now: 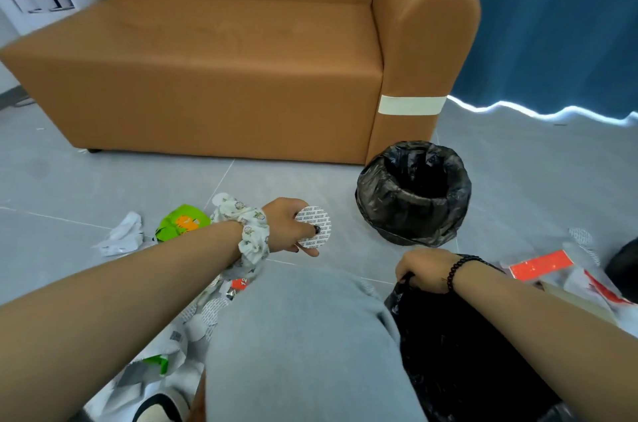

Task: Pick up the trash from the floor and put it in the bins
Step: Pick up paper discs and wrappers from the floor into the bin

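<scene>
Trash first: your left hand pinches a round white foil seal above the floor, near the black-bagged bin. It looks thin, light and bendy, so hold its edge. Your right hand grips a black plastic bag.

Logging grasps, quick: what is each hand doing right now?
Left hand: pinches a round white seal disc.
Right hand: grips the edge of a black trash bag.

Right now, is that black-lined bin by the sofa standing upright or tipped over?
Upright. The bin stands on the floor with its open mouth facing up and the black liner folded over its rim.
</scene>
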The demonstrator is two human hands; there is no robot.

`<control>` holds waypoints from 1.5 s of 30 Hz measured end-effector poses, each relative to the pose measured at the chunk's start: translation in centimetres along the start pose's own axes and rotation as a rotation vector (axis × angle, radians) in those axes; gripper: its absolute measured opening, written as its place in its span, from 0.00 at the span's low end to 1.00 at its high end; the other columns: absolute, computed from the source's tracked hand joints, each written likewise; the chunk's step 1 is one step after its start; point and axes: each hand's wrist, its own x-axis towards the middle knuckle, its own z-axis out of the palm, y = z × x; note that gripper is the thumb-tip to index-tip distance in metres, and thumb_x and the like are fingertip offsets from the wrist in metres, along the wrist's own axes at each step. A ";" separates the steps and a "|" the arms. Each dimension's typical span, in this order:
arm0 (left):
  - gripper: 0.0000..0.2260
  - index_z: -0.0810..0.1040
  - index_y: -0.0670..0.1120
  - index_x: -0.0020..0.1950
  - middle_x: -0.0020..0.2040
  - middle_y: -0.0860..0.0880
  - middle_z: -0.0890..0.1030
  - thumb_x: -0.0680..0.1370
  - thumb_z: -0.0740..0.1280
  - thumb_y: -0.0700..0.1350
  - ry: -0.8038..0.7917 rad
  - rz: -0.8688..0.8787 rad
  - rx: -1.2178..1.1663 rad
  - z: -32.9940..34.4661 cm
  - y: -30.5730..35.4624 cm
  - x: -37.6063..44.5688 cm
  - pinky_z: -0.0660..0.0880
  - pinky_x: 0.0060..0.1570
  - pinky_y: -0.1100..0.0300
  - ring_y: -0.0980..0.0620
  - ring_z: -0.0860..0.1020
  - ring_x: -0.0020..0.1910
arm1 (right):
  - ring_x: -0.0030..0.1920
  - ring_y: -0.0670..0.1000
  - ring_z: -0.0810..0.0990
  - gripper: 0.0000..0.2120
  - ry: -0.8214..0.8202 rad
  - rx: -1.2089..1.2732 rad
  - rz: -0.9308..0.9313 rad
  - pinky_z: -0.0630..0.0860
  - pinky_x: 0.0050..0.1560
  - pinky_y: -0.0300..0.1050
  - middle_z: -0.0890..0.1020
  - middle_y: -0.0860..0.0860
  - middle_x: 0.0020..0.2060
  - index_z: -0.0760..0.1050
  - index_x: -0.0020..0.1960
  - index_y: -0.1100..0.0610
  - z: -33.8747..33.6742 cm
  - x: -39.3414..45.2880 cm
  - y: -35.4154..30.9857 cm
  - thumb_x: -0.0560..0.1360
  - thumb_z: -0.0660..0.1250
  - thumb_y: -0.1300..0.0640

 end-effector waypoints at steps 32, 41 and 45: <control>0.08 0.76 0.43 0.50 0.46 0.37 0.82 0.73 0.69 0.36 0.333 -0.211 -0.201 -13.0 -11.3 1.5 0.78 0.49 0.38 0.38 0.83 0.42 | 0.28 0.52 0.65 0.14 0.218 0.549 0.568 0.63 0.27 0.43 0.67 0.54 0.30 0.65 0.35 0.57 -13.0 17.0 -4.1 0.79 0.59 0.63; 0.08 0.74 0.42 0.55 0.48 0.39 0.82 0.76 0.67 0.37 0.287 -0.220 -0.195 -13.1 -11.5 1.1 0.78 0.45 0.48 0.43 0.83 0.42 | 0.44 0.61 0.79 0.05 0.202 0.691 0.617 0.80 0.46 0.52 0.79 0.62 0.45 0.75 0.50 0.65 -10.3 17.2 -4.3 0.77 0.62 0.65; 0.13 0.73 0.40 0.56 0.42 0.43 0.83 0.74 0.70 0.40 0.257 -0.206 -0.179 -13.6 -9.9 -0.1 0.76 0.32 0.58 0.50 0.84 0.35 | 0.55 0.61 0.74 0.43 0.168 0.566 0.566 0.78 0.50 0.52 0.65 0.64 0.68 0.45 0.75 0.65 -11.7 14.8 -6.0 0.75 0.67 0.45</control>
